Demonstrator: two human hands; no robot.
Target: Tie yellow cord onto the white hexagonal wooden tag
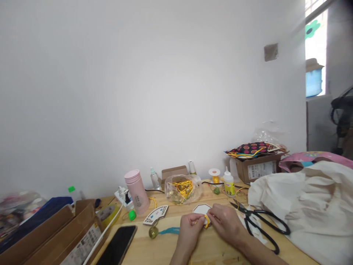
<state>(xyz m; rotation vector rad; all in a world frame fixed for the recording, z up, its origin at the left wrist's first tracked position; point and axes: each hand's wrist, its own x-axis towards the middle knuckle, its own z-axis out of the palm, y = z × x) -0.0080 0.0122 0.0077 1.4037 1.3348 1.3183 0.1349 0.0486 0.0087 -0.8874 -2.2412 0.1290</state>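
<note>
Just below a white octagonal piece (202, 209), my left hand (190, 230) and my right hand (226, 224) meet over the wooden table (165, 250). Fingers of both hands pinch a small loop of yellow cord (206, 221) between them. A fan-shaped white piece (156, 215) with dark lettering lies to the left. Near it rests a gold-coloured bell (153, 232) with a blue tassel (169, 230) that runs toward my left hand. Open black-handled scissors (257, 217) lie right of my right hand.
A pink tumbler (137, 193), a plastic bag of yellow cord (183, 187), a cord spool (214, 176) and a glue bottle (228, 183) stand at the back. A phone (118, 244) and cardboard boxes (63, 239) are left. White cloth (306, 206) covers the right side.
</note>
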